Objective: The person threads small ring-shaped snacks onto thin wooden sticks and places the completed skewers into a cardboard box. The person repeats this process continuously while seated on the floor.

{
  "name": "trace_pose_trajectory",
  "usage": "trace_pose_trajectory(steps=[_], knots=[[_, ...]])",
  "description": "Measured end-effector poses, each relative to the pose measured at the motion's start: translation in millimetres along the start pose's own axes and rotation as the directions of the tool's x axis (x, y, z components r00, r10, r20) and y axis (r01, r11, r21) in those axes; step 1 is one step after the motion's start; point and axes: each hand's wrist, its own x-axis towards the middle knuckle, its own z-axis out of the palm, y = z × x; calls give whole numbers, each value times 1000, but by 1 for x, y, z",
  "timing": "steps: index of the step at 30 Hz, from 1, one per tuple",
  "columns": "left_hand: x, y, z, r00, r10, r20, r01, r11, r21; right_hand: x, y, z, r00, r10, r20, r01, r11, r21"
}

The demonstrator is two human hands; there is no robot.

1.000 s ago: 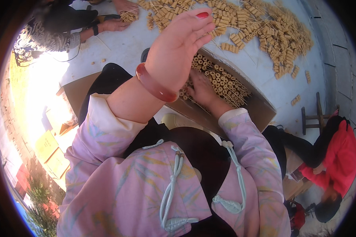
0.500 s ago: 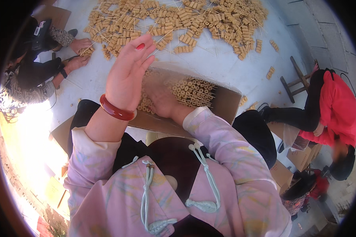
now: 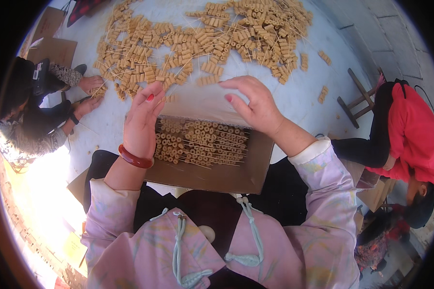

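Note:
A cardboard box [image 3: 258, 166] stands in front of me. Inside it are stacked skewers [image 3: 202, 144] of tan ring-shaped pieces on thin sticks, many with their round ends showing. My left hand [image 3: 143, 113], with a red-brown bangle [image 3: 135, 158] at the wrist, is upright by the box's left side, fingers stretched out and holding nothing. My right hand [image 3: 255, 103] hovers over the box's far right edge, thumb and fingers apart, with nothing visible between them. Just past its fingertips lie loose skewers [image 3: 208, 80].
A large heap of skewers [image 3: 217, 36] covers the far part of the pale surface. At left, a co-worker's hands [image 3: 89, 94] handle a skewer. To the right are a wooden stool [image 3: 359, 101] and a person in a red top [image 3: 412, 130].
My right hand has come up out of the box, away from the skewers, and moved right. My left hand has lowered slightly and moved left. The box's contents are now uncovered.

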Motion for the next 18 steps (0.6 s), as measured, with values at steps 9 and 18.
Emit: trace_pose_trajectory(steps=[9, 18], knots=[[7, -8, 2, 989, -30, 144, -15, 954, 301, 36, 240, -5, 886, 436, -158, -462, 797, -388], [13, -4, -2, 977, -39, 210, -59, 896, 440, 84, 285, 54, 640, 748, -176, -663, 422, -618]])
